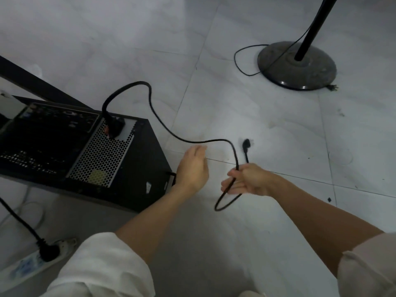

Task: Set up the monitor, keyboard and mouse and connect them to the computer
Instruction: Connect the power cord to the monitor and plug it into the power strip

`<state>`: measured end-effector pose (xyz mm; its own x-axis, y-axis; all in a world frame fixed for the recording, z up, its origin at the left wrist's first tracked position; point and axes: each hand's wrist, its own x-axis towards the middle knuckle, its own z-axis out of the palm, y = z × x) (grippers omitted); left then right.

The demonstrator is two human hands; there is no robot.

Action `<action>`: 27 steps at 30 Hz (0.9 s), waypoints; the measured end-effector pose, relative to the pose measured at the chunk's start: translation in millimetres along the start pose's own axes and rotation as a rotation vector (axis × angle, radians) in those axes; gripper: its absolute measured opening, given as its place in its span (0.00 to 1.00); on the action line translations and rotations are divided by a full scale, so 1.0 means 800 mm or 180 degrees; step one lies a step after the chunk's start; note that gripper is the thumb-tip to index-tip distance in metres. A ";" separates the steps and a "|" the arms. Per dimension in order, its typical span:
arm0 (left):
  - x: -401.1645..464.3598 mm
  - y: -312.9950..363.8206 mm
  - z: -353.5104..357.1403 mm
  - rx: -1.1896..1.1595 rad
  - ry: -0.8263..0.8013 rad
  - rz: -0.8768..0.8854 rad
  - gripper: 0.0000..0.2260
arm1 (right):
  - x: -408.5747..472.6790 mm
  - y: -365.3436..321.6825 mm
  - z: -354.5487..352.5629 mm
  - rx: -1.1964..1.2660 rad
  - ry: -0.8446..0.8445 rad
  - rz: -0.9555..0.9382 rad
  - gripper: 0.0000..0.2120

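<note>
A black computer tower [139,159] lies on its side on the pale tiled floor, rear panel facing up toward me. A black power cable [162,129] is plugged into its power supply socket [112,127] and arcs over the floor to my right hand [248,181], which is closed around it. The cable's wall plug [246,144] sticks up just beyond that hand, and a loop hangs below it. My left hand [192,166] hovers by the tower's corner, fingers apart, holding nothing.
A white power strip [27,266] with one black plug in it lies at the lower left. A fan's round base [297,65] with pole and thin cord stands at the upper right. A dark desk leg [42,84] runs behind the tower.
</note>
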<state>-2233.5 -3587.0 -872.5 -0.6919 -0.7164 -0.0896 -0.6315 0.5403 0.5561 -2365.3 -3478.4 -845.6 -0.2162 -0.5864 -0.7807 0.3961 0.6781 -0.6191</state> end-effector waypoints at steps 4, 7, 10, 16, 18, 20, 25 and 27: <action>-0.039 0.002 0.004 -0.1900 -0.1373 -0.0967 0.20 | 0.006 -0.013 0.006 0.1040 0.0253 -0.0201 0.06; -0.076 -0.007 0.003 -0.2197 -0.1722 -0.1078 0.11 | 0.010 -0.010 0.022 0.1201 0.0247 -0.0094 0.05; -0.102 -0.026 -0.010 -0.2332 -0.1778 -0.1326 0.08 | 0.014 -0.005 0.051 0.1008 0.0219 -0.0072 0.06; -0.130 -0.054 -0.036 -0.2703 -0.1366 -0.2173 0.11 | 0.010 0.033 0.110 -0.0639 -0.0559 0.0158 0.14; -0.146 -0.066 -0.040 -0.2551 -0.1261 -0.2340 0.11 | 0.005 0.056 0.127 -0.1487 -0.0802 0.0157 0.16; -0.163 -0.080 -0.043 -0.2665 -0.1238 -0.2549 0.11 | 0.002 0.083 0.143 -0.2586 -0.1056 -0.0032 0.20; -0.202 -0.113 -0.054 -0.3353 -0.0940 -0.3085 0.09 | -0.003 0.161 0.184 -0.4128 -0.1519 -0.0324 0.09; -0.212 -0.133 -0.064 -0.3198 -0.0886 -0.3139 0.07 | -0.003 0.177 0.195 -0.4760 -0.1586 -0.0440 0.10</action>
<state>-2031.0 -3545.7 -874.0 -0.2440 -0.4366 -0.8659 -0.4560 -0.7364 0.4998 -2169.8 -3450.3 -918.3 0.2472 -0.5547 -0.7945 -0.8673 0.2389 -0.4367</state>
